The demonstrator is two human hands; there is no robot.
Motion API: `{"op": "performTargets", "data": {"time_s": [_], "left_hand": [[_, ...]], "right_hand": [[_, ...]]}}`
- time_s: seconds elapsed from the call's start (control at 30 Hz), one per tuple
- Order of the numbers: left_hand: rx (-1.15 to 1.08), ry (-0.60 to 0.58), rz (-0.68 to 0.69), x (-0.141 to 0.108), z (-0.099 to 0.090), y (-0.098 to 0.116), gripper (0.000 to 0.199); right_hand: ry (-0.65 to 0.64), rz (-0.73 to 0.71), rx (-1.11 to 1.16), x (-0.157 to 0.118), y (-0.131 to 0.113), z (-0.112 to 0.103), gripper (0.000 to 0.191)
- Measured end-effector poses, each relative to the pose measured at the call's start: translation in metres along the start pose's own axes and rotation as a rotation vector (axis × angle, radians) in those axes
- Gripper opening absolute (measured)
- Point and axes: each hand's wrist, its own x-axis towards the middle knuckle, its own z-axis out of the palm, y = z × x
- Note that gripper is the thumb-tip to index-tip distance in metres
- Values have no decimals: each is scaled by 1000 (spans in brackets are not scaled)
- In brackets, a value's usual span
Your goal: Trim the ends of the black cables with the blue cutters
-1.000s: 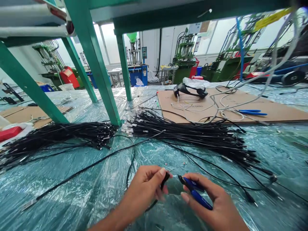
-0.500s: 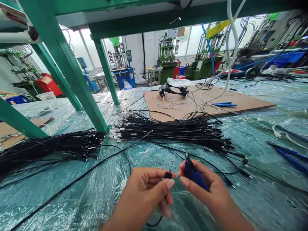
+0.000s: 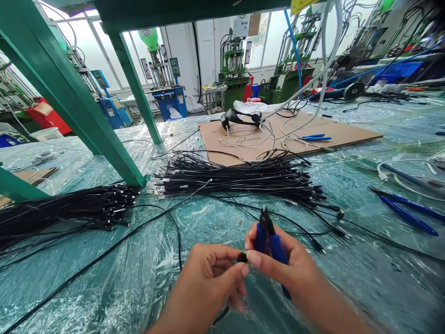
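Note:
My left hand (image 3: 212, 278) pinches a small black cable connector (image 3: 242, 257) between thumb and forefinger. A bit of black cable (image 3: 222, 314) shows below that hand. My right hand (image 3: 281, 260) holds blue-handled cutting pliers (image 3: 274, 246), their dark jaws pointing up and away from me. The right thumb and forefinger reach the connector's end, so the two hands meet there. Behind them lies a thick bundle of black cables (image 3: 236, 181) with metal plug ends. Another black cable bundle (image 3: 69, 206) lies to the left.
Blue long-nose pliers (image 3: 405, 211) lie at the right. A cardboard sheet (image 3: 330, 130) carries a black headset (image 3: 241, 117), white cables and small blue pliers (image 3: 315, 137). Green metal legs (image 3: 93, 120) stand on the plastic-covered table (image 3: 114, 283). Machines (image 3: 233, 69) stand in the background.
My right hand has moved left, its thumb and forefinger now at the connector. The pliers have turned, showing both handles. The view has shifted, with the scene sitting a little higher and further left.

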Motion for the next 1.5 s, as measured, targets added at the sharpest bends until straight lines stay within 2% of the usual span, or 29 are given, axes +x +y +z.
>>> {"op": "performTargets", "data": {"time_s": [0.23,0.5,0.6,0.8,0.97,1.17,1.33,1.5], "left_hand": [[16,36,11,-1,0,-3,16],[45,-11,-32,0,-2,1,14],[99,-24,-29,0,-1,1,14],[180,-36,-4,3,0,-1,19],[112,-114,-38,3,-5,3,12],[141,-98,-17,6,-3,-2,17],[18,-139,-63,7,-8,-1,19],[-31,-168,-54,5,-15,0,23]], "right_hand": [[-75,-10,-108,5,3,-7,23],[-132,40,55,5,0,-8,29],[-139,34,17,6,2,-5,25],[-16,4,-71,6,6,3,28],[-72,-57,-125,4,4,0,25],[119,-120,-257,5,14,6,23],[217,-119,-201,17,13,-9,31],[198,-94,-173,17,13,-14,32]]}}
